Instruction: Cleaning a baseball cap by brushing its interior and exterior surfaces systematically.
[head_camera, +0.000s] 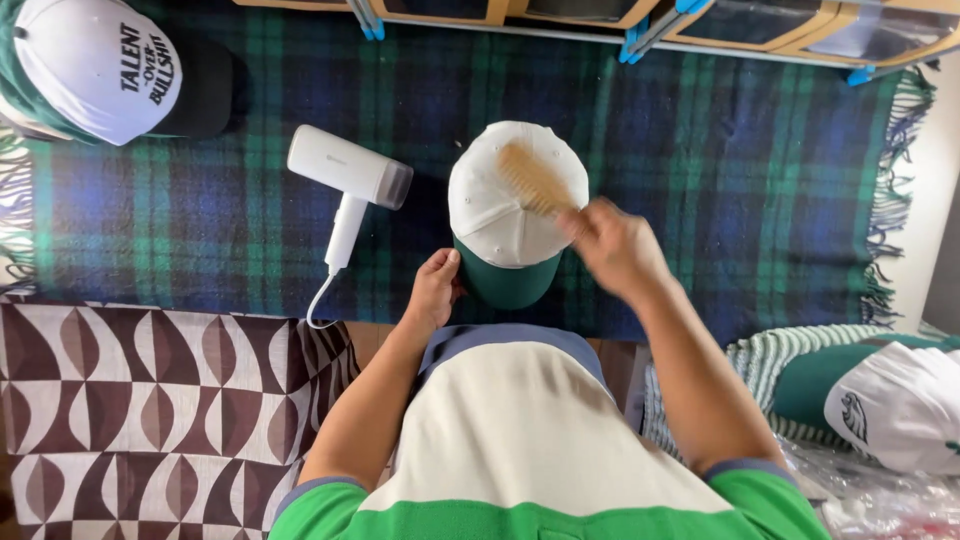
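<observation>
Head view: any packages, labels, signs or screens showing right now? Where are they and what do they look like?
Printed cap: far left corner of the plaid blanket; white crown, dark slanted lettering.
Emblem cap: lower right; white crown, small dark emblem.
Clear plastic wrap: bottom right corner, crinkled.
No signs or screens.

Crinkled clear plastic wrapping (880, 500) lies at the lower right, under a white and green cap (890, 405). No labels, signs or screens in sight.
</observation>
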